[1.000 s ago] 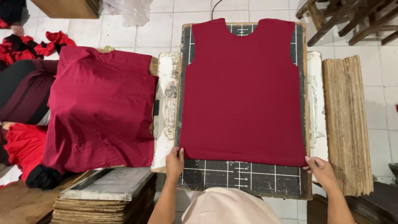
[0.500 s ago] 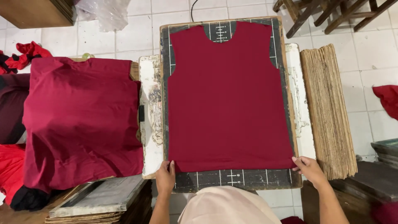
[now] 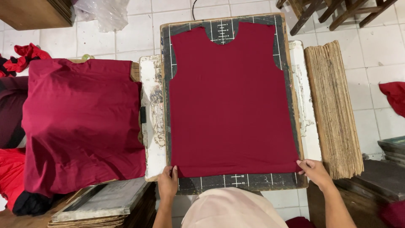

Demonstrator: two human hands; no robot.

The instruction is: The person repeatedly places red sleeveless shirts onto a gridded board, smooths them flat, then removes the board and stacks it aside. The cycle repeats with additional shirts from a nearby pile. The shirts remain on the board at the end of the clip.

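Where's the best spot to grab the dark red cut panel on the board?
Likely the bottom hem corners of the dark red panel, from the near side: that straight edge lies nearest, and the left hand and right hand already pinch there.

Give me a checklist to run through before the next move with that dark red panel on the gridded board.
1. Dark red panel lies flat on the gridded board: ok, no big wrinkles.
2. Left hand at the bottom left corner: ok.
3. Right hand at the bottom right corner: ok.
4. Bottom hem parallel to the grid lines: cannot tell, it looks slightly slanted.
5. Neckline centred on the top markings: ok, roughly.
6. Pile of dark red fabric clear of the board: ok.
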